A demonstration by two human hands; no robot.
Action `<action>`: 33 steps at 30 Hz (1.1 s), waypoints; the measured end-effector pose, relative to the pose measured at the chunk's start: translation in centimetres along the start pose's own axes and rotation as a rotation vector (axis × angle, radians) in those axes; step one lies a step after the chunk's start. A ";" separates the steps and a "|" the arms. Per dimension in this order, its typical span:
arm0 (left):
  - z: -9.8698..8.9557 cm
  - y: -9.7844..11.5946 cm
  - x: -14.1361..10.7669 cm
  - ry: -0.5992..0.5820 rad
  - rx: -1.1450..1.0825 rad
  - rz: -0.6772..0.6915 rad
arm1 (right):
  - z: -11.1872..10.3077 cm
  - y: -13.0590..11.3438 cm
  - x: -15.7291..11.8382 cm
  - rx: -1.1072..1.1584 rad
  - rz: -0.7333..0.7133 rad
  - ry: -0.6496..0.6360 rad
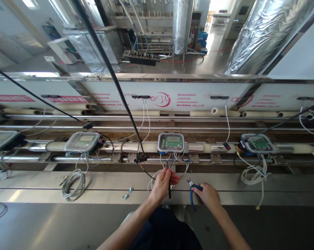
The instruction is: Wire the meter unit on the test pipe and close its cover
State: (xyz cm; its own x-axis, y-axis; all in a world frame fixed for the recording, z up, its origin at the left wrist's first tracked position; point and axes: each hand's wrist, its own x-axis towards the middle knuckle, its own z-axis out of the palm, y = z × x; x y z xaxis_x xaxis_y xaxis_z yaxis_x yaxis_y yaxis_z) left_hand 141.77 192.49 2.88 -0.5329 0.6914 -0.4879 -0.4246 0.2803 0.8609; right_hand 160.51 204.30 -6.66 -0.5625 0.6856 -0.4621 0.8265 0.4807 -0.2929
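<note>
My left hand [163, 180] is closed in a pinch on slim black tweezers [169, 192], their tip pointing up toward the wires under the middle control box [170, 142]. This box has a clear lid with a green circuit board inside. In my right hand [210, 197] are blue-handled wire cutters [191, 198], jaws pointing up and left, handles spread apart. They are a short way right of my left hand. Behind my left hand lies a coil of white cable [151, 187], partly hidden by it. Thin black and white wires hang from the box's lower edge.
More clear-lidded boxes [83, 141] sit along the metal rails, with coiled cables [73, 185] below them. Small metal fittings [126, 196] lie on the steel ledge [104, 196]. A black rod [112, 74] slants down to the rail left of the middle box.
</note>
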 end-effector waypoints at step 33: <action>-4.6 -1.1 -0.3 -0.111 0.183 -0.004 | -5.4 -11.9 -2.2 -0.020 -0.183 0.545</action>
State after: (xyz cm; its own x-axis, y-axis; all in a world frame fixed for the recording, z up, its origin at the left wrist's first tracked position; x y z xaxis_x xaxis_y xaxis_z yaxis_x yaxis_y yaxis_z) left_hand 138.99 188.90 1.45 -0.4437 0.7562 -0.4809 -0.2809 0.3922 0.8759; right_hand 151.80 200.09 2.37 -0.6309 0.7701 0.0942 0.7169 0.6250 -0.3088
